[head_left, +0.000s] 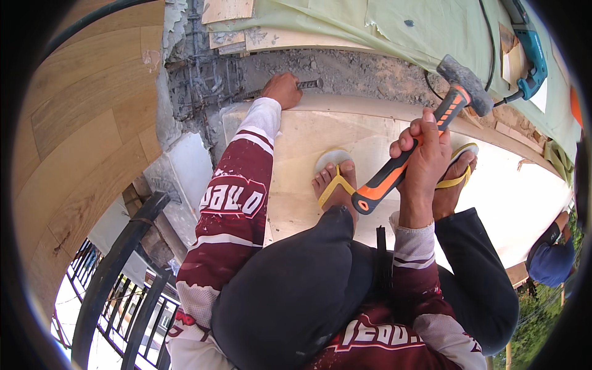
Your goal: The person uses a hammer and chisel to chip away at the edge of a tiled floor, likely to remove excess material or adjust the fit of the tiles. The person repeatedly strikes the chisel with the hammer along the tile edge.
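Observation:
My left hand (282, 90) is closed around a steel chisel (311, 84). The chisel lies almost level, its blunt end sticking out to the right and its other end reaching left toward exposed rebar (200, 77) in broken concrete. My right hand (424, 151) grips a club hammer (464, 83) by its black-and-orange handle. The grey hammer head is raised, up and to the right of my fist, well apart from the chisel. My left wrist is close to the edge of a pale step (296, 139), where my feet rest in yellow-strapped flip-flops (333, 185).
Rubble (345, 74) fills a trench behind the step. A pale green sheet (308, 18) covers the floor beyond, with a teal corded power tool (533, 61) at right. Wood-look tiles (92, 105) and a black railing (117, 271) are at left. Another person (552, 256) is at far right.

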{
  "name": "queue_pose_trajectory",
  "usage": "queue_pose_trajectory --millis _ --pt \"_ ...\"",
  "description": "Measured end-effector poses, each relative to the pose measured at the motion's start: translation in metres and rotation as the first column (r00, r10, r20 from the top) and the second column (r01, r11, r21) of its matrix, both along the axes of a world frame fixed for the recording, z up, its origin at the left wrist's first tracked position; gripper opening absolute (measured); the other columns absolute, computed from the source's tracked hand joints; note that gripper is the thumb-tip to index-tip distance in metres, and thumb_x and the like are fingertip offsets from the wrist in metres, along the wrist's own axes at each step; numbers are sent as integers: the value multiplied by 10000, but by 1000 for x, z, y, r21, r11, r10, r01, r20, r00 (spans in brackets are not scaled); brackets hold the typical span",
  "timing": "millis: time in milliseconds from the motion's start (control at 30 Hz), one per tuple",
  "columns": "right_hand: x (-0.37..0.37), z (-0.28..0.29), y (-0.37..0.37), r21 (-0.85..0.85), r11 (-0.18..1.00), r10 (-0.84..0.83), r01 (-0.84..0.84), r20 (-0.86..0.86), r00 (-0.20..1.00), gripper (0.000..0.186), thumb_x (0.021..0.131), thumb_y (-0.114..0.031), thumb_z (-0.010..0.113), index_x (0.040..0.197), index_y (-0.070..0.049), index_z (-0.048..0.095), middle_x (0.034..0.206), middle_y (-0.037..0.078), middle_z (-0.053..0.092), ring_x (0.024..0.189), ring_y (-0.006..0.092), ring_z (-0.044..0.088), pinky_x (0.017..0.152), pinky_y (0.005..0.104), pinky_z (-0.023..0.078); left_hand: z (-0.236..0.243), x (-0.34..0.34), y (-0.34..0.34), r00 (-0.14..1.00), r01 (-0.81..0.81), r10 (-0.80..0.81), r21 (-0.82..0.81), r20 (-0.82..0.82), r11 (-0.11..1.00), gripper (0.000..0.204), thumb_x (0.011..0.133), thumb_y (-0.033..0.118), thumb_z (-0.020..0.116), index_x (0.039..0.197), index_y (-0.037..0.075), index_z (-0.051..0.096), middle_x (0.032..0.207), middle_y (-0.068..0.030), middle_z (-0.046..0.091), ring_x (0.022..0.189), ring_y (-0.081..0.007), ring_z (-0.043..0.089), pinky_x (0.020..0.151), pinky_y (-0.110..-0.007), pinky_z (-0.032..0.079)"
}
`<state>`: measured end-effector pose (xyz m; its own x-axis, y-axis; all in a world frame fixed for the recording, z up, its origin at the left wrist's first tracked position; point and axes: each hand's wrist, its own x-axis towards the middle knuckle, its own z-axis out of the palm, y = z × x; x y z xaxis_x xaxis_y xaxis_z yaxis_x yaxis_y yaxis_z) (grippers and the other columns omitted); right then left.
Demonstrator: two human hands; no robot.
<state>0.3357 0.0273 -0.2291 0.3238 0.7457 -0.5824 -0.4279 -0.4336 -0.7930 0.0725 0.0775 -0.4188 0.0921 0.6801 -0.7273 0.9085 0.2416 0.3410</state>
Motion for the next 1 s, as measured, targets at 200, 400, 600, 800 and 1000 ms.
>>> queue_pose_trajectory --millis 200,400,600,800,1000 --pt "-37 5 11 -98 962 -250 255 56 967 202 1024 -204 500 889 -64 448 687 35 476 535 121 497 482 297 498 6 -1 0 1000 -28 27 73 16 997 259 816 190 674 992 6 722 1018 -265 694 1024 -430 655 970 -457 497" --pt "-52 -41 -25 -288 804 485 -520 -188 854 226 987 -217 537 988 1 478 708 45 523 468 108 521 424 287 470 16 -2 0 999 -48 49 60 -22 997 273 818 244 701 948 5 723 1007 -270 693 1002 -424 659 946 -468 500" --pt "-7 -21 1 -282 888 350 -363 -98 932 182 974 -195 550 979 -26 481 735 31 511 498 85 519 408 262 478 50 37 10 995 -71 47 307 83 949 182 782 193 688 837 22 715 754 -240 659 776 -440 645 739 -487 512" --pt "0 -16 5 -238 928 275 -287 -84 958 158 974 -183 560 969 -47 481 736 21 500 496 76 508 391 255 468 88 50 11 997 -50 21 420 73 906 196 763 203 697 774 8 680 721 -233 641 753 -442 643 727 -488 518" --pt "-9 -8 -1 -239 910 310 -339 -149 939 153 980 -168 547 1023 -29 499 719 25 502 483 79 501 386 258 457 72 1 -13 983 -181 146 475 110 861 154 712 139 695 754 -4 660 730 -249 626 739 -453 615 679 -471 490"
